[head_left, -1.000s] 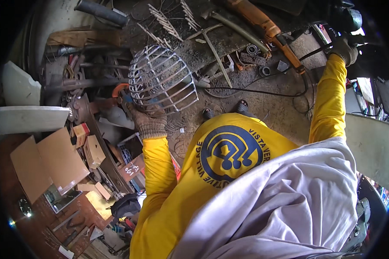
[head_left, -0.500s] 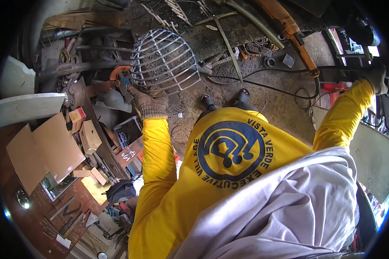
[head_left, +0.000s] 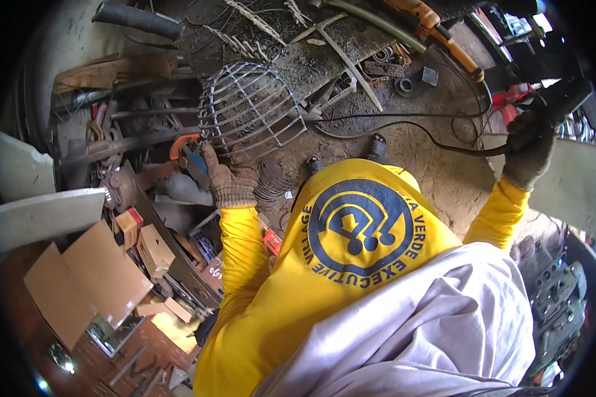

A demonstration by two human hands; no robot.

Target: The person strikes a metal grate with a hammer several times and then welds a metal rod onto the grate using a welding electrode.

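bare metal cage (head_left: 248, 109) at the left hand (head_left: 235, 182), dark thing (head_left: 563, 102) in the right hand (head_left: 530, 152)
one cage appears over the near left edge of the one dark bench (head_left: 311, 69); the left glove meets its near bars with bent fingers, though whether they close round a bar i cannot tell, while the right glove, well right of the cage, grips the one dark thing, with a black cable (head_left: 483, 152) reaching that hand. to do this well, i would brace the cage from its near side and guide the cable clear of the two sandals (head_left: 377, 147), which are right of and nearer than the cage. one orange power tool (head_left: 437, 30) lies beyond and right of the cage; two small boxes (head_left: 155, 250) sit nearer and left of it.
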